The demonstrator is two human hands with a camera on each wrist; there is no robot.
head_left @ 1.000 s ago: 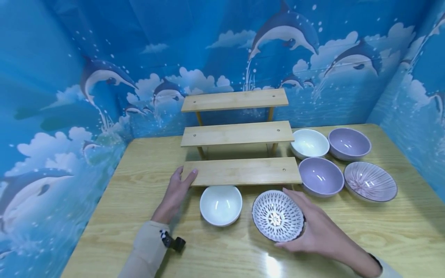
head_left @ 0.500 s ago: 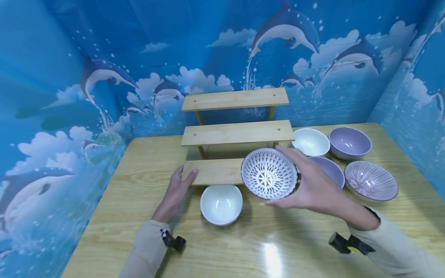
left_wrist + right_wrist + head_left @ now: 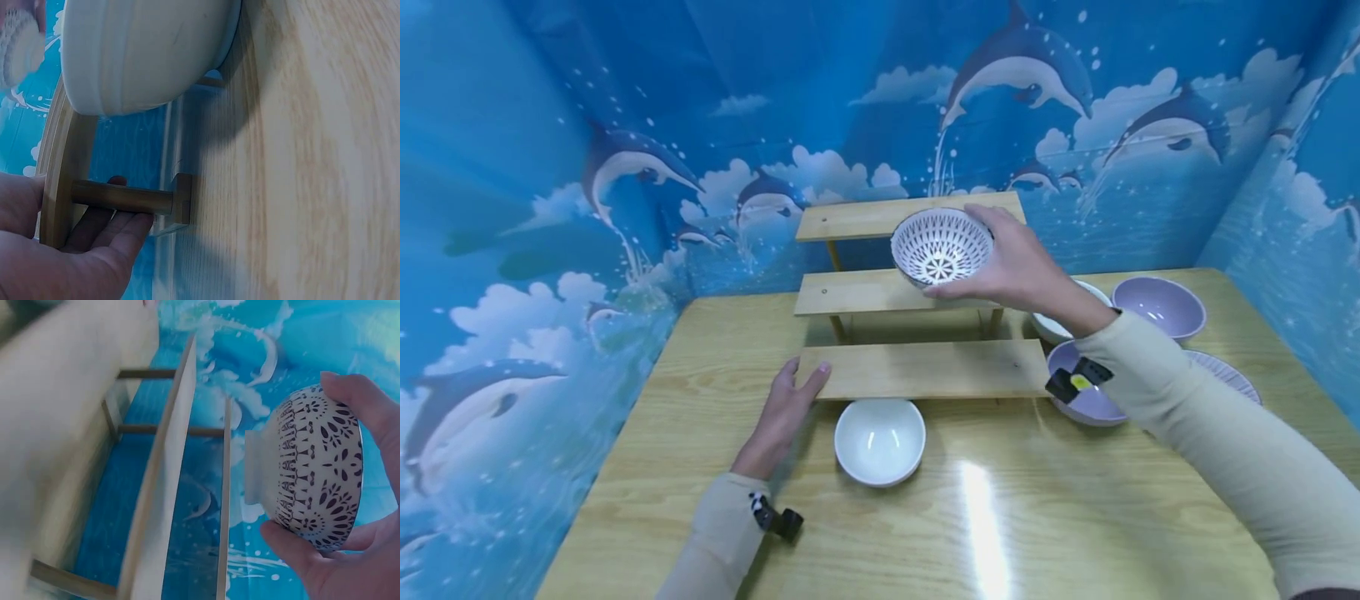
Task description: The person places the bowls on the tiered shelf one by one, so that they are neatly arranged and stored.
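Partly hidden: striped bowl (image 3: 1223,372), by sleeve (image 3: 1217,454) | right fingers (image 3: 992,217): grip patterned bowl (image 3: 942,246)

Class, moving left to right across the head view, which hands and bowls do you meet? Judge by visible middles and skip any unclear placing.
Left hand, near white bowl, patterned bowl, right hand, front purple bowl, back purple bowl, striped bowl.

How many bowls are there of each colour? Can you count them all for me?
Black-and-white patterned bowl: 1
Plain white bowls: 2
Plain purple bowls: 2
Pale purple striped bowl, partly hidden: 1
Total: 6 bowls
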